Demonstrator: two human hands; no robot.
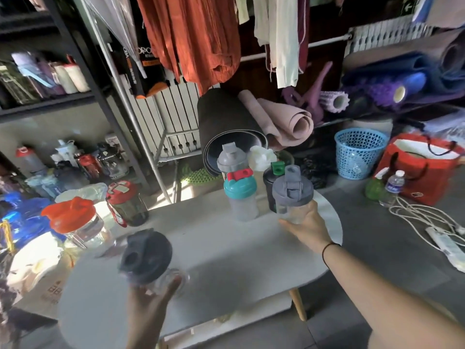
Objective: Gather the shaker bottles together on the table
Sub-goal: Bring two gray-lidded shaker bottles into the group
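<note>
My right hand [308, 226] grips a clear shaker bottle with a grey lid [292, 192] near the far right of the white table [226, 253]. Touching or close behind it stand a teal-lidded shaker with a red flap [241, 195], a black shaker with a green cap [271, 180], a tall grey-lidded one [230, 158] and a white-lidded one [261, 157]. My left hand [148, 301] holds a blurred clear shaker with a dark lid [146, 255] above the table's near left. An orange-lidded clear jug [75, 222] and a red-lidded dark bottle [125, 202] stand at the left edge.
A dark shelf unit [63, 102] with many bottles fills the left. Rolled mats [276, 122] lean behind the table. On the floor to the right are a blue basket [359, 152], a red bag [422, 170], a water bottle [393, 187] and a power strip with cables [442, 240].
</note>
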